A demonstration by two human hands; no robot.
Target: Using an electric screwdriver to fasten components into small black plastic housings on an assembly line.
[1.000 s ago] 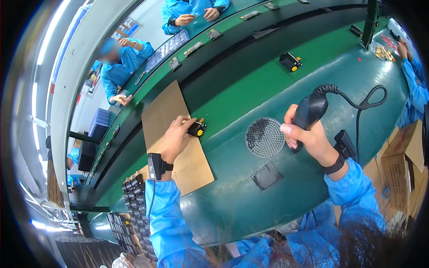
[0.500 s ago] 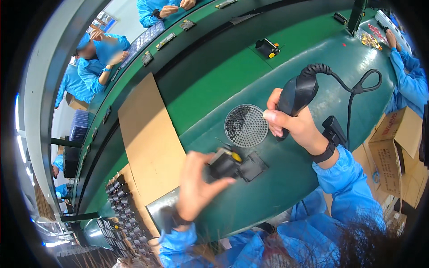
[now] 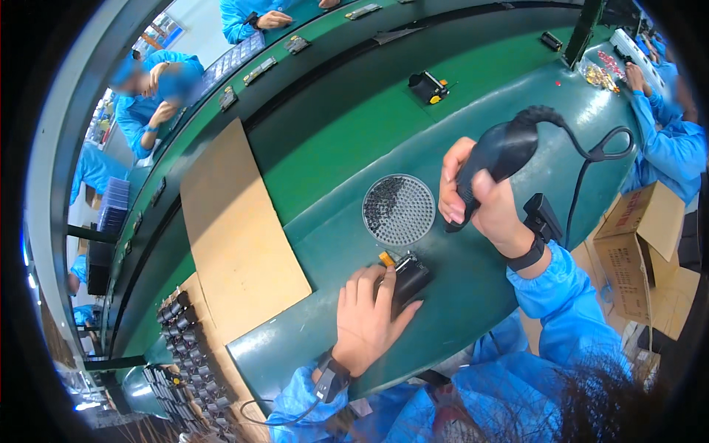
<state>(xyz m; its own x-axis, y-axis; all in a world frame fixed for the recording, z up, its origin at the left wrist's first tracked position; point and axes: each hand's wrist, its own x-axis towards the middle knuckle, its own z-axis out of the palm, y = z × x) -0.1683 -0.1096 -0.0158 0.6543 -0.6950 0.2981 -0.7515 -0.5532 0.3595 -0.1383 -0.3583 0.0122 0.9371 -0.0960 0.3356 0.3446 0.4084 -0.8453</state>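
Note:
My right hand (image 3: 484, 196) is wrapped round a black electric screwdriver (image 3: 506, 151), with a coiled cord running from its top; its bit does not show. Below it, on the green bench, my left hand (image 3: 369, 314) grips a black plastic module (image 3: 412, 277), thumb on the near side and fingers on the far left side. An orange-yellow tab (image 3: 386, 258) sticks up from the module's far end. Just beyond lies a round perforated tray (image 3: 417, 214), its left part covered with small dark pieces, probably screws.
Cardboard (image 3: 236, 221) lies to the left, with rows of black modules (image 3: 192, 343) near it. Another black module (image 3: 428, 87) rests on the green belt. An open carton (image 3: 628, 244) stands at right. Co-workers in blue sit across the line and at far right.
My left hand has moved right and closed over the black module, which now sits where a flat black part showed before. The screwdriver has shifted slightly in my right hand.

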